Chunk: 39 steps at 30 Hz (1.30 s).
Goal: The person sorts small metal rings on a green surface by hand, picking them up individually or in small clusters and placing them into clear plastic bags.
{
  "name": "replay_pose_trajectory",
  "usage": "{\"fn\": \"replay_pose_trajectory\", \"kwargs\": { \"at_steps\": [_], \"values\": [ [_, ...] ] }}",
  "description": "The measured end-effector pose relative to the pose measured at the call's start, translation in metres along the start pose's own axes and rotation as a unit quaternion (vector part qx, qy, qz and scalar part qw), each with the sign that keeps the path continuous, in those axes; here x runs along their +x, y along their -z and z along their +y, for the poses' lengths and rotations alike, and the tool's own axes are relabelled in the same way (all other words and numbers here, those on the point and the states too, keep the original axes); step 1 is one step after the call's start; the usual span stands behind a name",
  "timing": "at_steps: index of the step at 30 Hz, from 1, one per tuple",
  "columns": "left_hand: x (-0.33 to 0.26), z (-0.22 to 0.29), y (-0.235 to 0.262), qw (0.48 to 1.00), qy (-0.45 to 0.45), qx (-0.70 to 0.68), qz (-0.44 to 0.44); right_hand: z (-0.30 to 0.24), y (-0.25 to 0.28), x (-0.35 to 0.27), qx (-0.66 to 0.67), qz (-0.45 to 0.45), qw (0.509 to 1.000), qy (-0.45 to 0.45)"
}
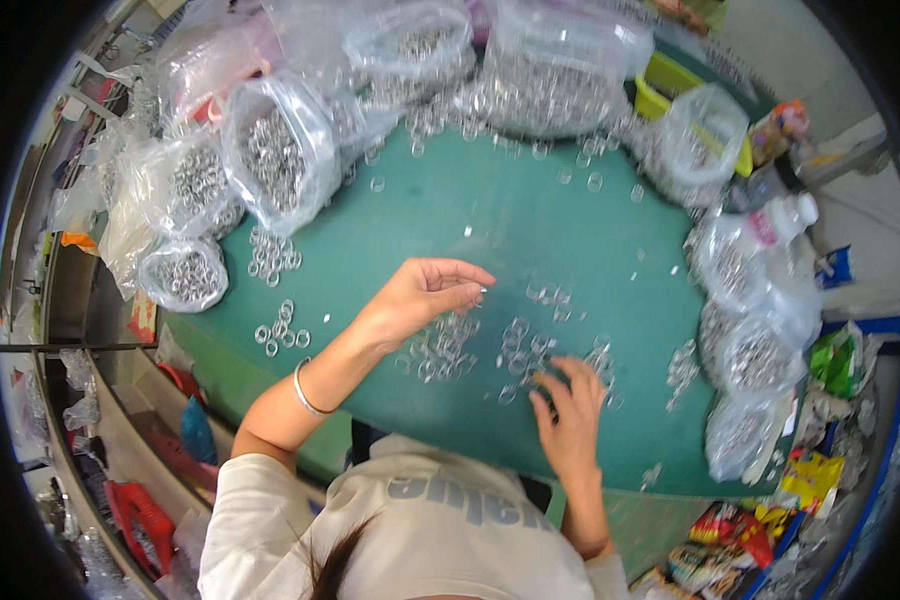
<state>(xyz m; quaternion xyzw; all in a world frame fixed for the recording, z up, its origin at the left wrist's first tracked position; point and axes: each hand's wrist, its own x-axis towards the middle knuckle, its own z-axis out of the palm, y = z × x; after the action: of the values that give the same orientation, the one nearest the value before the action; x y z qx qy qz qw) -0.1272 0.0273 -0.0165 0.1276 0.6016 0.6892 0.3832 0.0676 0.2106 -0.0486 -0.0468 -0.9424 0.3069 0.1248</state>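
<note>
My left hand (425, 298) hovers over the green tabletop, thumb and forefinger pinched on a small silver metal ring (479, 298). A heap of loose rings (440, 350) lies just below that hand. My right hand (570, 412) is lower and to the right, with thumb and fingers apart and the fingertips at the edge of a second group of rings (518, 350). Nothing shows between its fingers. More rings (600, 358) lie just beyond the right fingertips, partly hidden by them, and a small cluster (550, 297) sits farther up.
Open clear plastic bags full of rings, such as one at the left (273, 165) and one at the back (550, 85), line the table (450, 200). Further bags (755, 355) stand along the right edge. Small ring piles (282, 330) lie at the left. A yellow-green basket (660, 85) is behind.
</note>
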Motion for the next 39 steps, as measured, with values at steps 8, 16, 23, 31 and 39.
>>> {"fn": "replay_pose_trajectory", "kwargs": {
  "at_steps": [8, 16, 23, 31, 39],
  "values": [
    [0.194, 0.181, -0.028, 0.795, -0.491, 0.315, 0.170, 0.009, 0.017, 0.012, 0.035, 0.034, 0.998, -0.025],
    [0.352, 0.261, 0.020, 0.690, -0.429, 0.465, 0.353, 0.019, 0.022, 0.030, 0.047, 0.056, 0.997, -0.021],
    [0.212, 0.209, -0.012, 0.774, -0.494, 0.315, 0.239, 0.030, 0.039, 0.019, 0.010, -0.029, 0.998, -0.060],
    [-0.023, 0.009, 0.011, 0.827, -0.121, 0.548, 0.041, -0.012, 0.003, 0.017, -0.110, -0.123, 0.986, -0.006],
    [-0.065, -0.068, -0.013, 0.826, -0.181, 0.531, 0.060, -0.007, -0.031, 0.013, 0.040, -0.013, 0.999, 0.011]
  ]
}}
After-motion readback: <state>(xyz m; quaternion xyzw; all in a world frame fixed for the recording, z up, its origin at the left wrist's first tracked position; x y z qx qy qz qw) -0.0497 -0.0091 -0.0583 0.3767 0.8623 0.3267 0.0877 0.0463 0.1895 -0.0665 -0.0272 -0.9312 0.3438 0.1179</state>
